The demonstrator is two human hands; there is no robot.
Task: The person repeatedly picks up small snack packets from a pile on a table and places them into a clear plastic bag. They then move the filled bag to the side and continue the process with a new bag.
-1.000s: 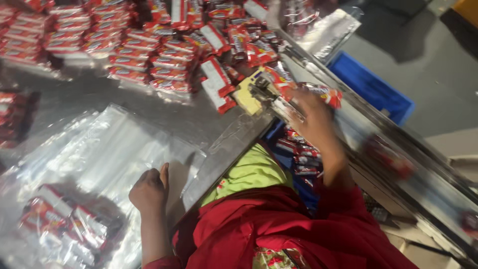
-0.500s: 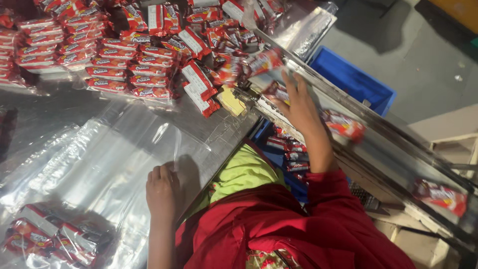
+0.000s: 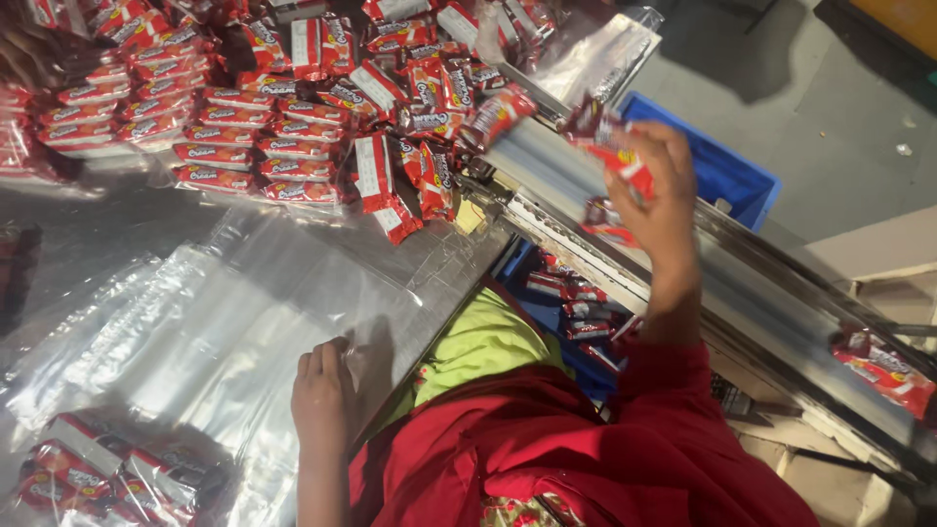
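Holding a small bunch of red packets (image 3: 613, 156) above the conveyor (image 3: 683, 263), the right hand (image 3: 656, 190) had its grip closed round them, fingers curled over the top, with one packet sticking out loosely toward the pile. That loose one looked the likeliest to slip: it seemed only pinched at an end, and a drop there could send it onto the moving belt or down into the blue crate (image 3: 727, 176) beside it. The left hand (image 3: 322, 390) lay flat and open on the clear bags (image 3: 195, 332) spread over the metal surface (image 3: 88, 220), holding nothing, only pressing the plastic down. Those bags looked slick and layered, so they could slide or bunch if the palm lifted. Stacked packets (image 3: 234, 156) sat in rows at the far side, with a looser heap (image 3: 410, 107) near the belt edge; a careless sweep of the right arm could knock that heap over the edge, where fallen packets (image 3: 576, 303) already lay below. Another packet (image 3: 878, 366) rode the belt further along, unattended. Filled bags (image 3: 88, 478) sat near the left elbow.
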